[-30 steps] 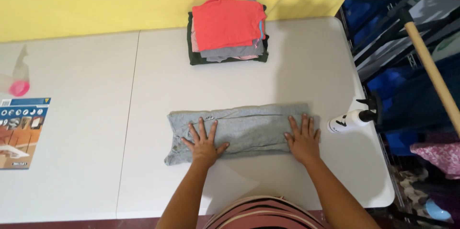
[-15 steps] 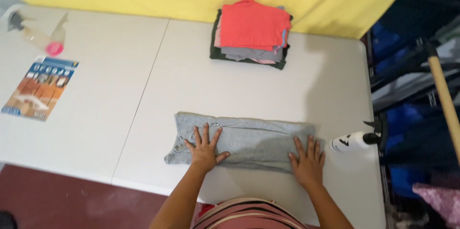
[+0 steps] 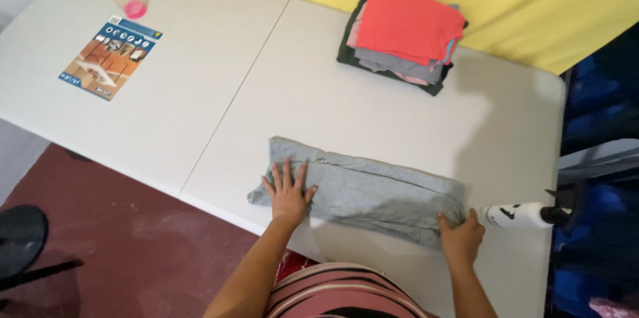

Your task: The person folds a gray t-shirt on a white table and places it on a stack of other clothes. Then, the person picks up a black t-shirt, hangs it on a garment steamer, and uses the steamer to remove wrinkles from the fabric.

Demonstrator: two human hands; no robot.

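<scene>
Here, a left hand (image 3: 289,193) lies flat and open on a folded grey garment (image 3: 369,189) near the table's (image 3: 200,92) front edge. The right hand (image 3: 459,237) pinches the garment's right end, beside a white spray bottle (image 3: 522,215).

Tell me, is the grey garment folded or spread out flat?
Folded: the grey garment lies as a narrow long band, left hand flat on it, right hand gripping its end.

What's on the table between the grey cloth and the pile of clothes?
Nothing: in the head view, only bare white table top lies between the folded grey garment and the stack of folded clothes topped with a coral piece.
</scene>
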